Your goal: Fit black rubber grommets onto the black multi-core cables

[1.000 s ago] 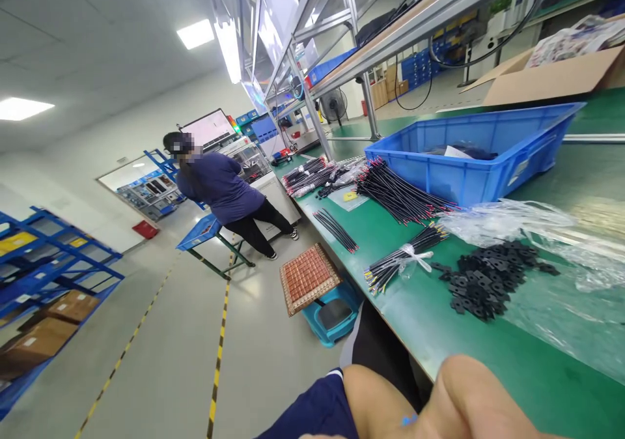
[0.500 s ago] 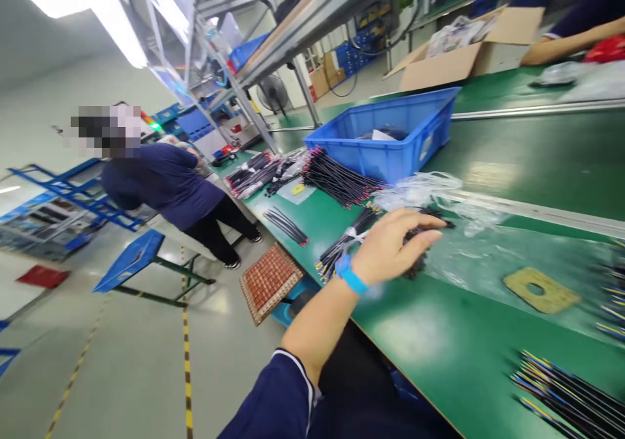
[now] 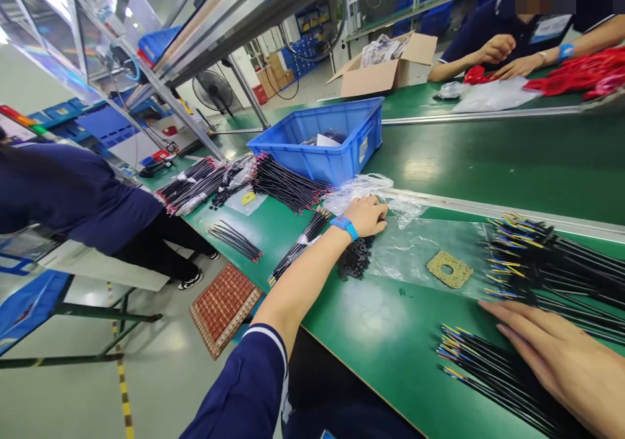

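Note:
My left hand, with a blue wristband, reaches over a pile of small black parts. Its fingers curve downward, thumb and forefinger slightly apart, and nothing shows in them; some fingertips are hidden. Crumpled clear plastic lies just beyond this hand. My right hand is flat with fingers stretched out, between two groups of black cables with coloured wire ends. The nearer cables lie partly beneath it; the larger bunch lies beyond. A yellowish sponge with a hole rests on a clear plastic sheet.
A blue bin stands behind cables with red ends. A white-tied cable bundle and a few loose cables lie leftward. One person stands left; another person's hands are across the bench near red material.
The view has swung right. My left hand has lowered over the black parts, its fingers more bent. My right hand has come into view at the cables. The co-worker across the bench shows more fully.

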`<state>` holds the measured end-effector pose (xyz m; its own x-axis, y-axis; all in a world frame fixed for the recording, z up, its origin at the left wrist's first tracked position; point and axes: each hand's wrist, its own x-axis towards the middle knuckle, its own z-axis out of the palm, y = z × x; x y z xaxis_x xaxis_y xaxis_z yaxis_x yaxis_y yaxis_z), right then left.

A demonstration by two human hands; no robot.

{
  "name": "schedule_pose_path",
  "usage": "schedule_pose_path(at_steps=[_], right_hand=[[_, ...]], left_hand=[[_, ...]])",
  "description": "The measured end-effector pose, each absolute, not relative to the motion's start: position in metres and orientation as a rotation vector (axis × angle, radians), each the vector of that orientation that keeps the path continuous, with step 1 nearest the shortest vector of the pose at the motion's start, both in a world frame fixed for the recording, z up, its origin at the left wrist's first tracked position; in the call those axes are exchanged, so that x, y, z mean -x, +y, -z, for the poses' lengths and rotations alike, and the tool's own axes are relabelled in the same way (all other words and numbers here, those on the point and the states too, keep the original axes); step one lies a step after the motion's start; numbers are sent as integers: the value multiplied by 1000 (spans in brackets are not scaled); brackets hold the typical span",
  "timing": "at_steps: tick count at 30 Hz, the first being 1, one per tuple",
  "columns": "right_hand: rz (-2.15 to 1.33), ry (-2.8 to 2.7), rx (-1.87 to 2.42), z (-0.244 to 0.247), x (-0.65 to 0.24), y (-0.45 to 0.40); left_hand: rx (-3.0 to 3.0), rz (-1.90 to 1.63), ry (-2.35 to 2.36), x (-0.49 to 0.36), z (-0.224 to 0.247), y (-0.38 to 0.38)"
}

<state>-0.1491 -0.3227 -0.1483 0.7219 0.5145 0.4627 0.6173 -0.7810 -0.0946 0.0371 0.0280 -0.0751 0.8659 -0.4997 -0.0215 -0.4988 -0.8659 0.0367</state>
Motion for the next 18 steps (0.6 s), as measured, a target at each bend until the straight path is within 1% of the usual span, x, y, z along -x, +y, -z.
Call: schedule_pose_path(at_steps=[3, 6, 10, 18], right_hand=[[796, -1168, 2735, 137, 148, -314], [900, -1334, 2804, 122, 146, -308], [1041, -1392, 2845, 104, 142, -293], [997, -1384, 2888, 103, 145, -290]], left_hand=[[-2985, 67, -907, -34, 73, 39], [-2976, 76, -964, -27, 71, 50], [-2993, 82, -973, -13, 68, 67], [-3014, 121, -907, 27, 62, 84]])
